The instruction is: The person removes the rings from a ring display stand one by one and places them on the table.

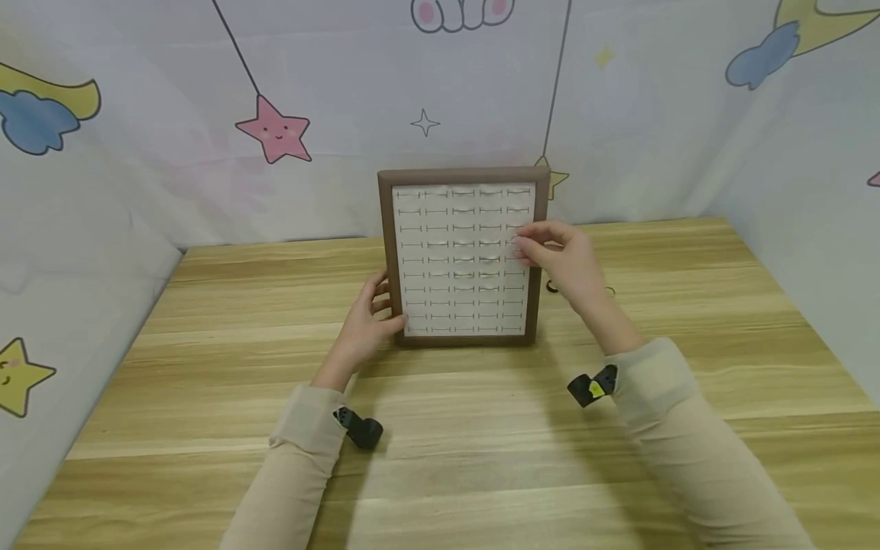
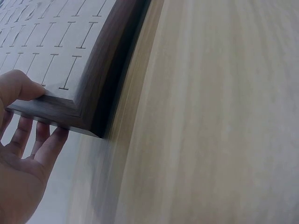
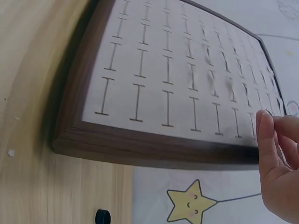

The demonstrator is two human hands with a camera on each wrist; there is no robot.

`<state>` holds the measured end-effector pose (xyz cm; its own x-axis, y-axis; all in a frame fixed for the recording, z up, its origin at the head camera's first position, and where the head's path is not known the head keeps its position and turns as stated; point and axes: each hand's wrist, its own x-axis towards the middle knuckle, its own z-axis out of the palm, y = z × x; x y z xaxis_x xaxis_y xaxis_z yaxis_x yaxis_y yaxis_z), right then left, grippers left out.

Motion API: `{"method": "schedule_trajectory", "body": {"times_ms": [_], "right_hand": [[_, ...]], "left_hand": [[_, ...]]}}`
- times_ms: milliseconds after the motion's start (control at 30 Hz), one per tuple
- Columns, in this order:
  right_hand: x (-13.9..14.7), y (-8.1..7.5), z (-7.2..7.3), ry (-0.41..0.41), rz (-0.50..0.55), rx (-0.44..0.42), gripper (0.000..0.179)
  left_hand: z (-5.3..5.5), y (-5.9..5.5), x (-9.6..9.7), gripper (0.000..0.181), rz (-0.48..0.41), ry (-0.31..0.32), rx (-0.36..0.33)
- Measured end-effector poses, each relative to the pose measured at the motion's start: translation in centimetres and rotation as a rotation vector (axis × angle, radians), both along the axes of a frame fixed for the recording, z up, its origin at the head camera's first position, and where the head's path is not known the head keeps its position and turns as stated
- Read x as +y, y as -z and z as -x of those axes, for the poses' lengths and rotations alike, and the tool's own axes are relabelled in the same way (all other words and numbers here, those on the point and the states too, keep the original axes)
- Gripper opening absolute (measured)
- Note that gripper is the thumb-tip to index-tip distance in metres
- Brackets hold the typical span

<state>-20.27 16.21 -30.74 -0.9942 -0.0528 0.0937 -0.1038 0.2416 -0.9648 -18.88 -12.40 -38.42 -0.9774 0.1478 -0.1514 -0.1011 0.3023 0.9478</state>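
A brown-framed ring display board (image 1: 481, 325) with rows of slots in its white face stands upright on the table. My left hand (image 1: 364, 325) grips its left edge near the lower corner, thumb (image 2: 29, 89) on the front and fingers (image 2: 49, 149) behind the frame. At the board's right column, a little above mid-height, my right hand (image 1: 567, 263) pinches a small thin ring (image 3: 268, 111) between thumb and fingertips, right at a slot. Most of that ring is hidden by the fingers.
Behind the right hand, a black ring (image 1: 552, 286) and a thin pale ring (image 1: 610, 291) lie on the wooden table (image 1: 454, 443). A white curtain (image 1: 344, 84) printed with stars hangs close behind the board. Wrist cameras (image 1: 362, 429) sit on both sleeves.
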Motion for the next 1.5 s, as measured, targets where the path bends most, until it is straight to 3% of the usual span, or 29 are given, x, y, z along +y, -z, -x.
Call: {"method": "schedule_trajectory", "body": {"times_ms": [100,267,467,700,900,1033,1233,1400,1500], "right_hand": [[0.8,-0.3,0.1,0.017,0.072,0.001,0.032],[2.2,-0.7,0.3,0.045,0.198,0.007,0.017],[4.3,-0.7,0.2,0.089,0.247,0.023,0.011],[7.2,0.2,0.3,0.175,0.218,-0.018,0.016],[9.4,1.6,0.6,0.24,0.157,-0.062,0.009],[10.5,2.5,0.8,0.271,0.034,-0.114,0.014],[11.8,4.1,1.0,0.283,-0.169,-0.228,0.043],[13.0,5.3,1.0,0.299,-0.199,-0.313,0.047],[13.6,6.0,1.0,0.301,-0.163,-0.369,0.044]], "left_hand": [[0.0,0.0,0.0,0.083,-0.003,0.0,0.001],[0.0,0.0,0.0,0.083,-0.011,0.001,0.0],[0.0,-0.1,0.0,0.083,0.003,-0.006,-0.004],[0.0,0.0,0.0,0.083,0.012,-0.006,-0.002],[0.1,0.0,0.0,0.083,0.019,-0.004,0.0],[0.0,0.0,0.0,0.083,0.013,-0.002,0.001],[0.0,-0.1,0.0,0.083,0.017,-0.002,0.002],[0.0,-0.1,0.1,0.084,0.018,-0.008,-0.002],[0.0,-0.1,0.1,0.084,0.019,-0.008,0.001]]}}
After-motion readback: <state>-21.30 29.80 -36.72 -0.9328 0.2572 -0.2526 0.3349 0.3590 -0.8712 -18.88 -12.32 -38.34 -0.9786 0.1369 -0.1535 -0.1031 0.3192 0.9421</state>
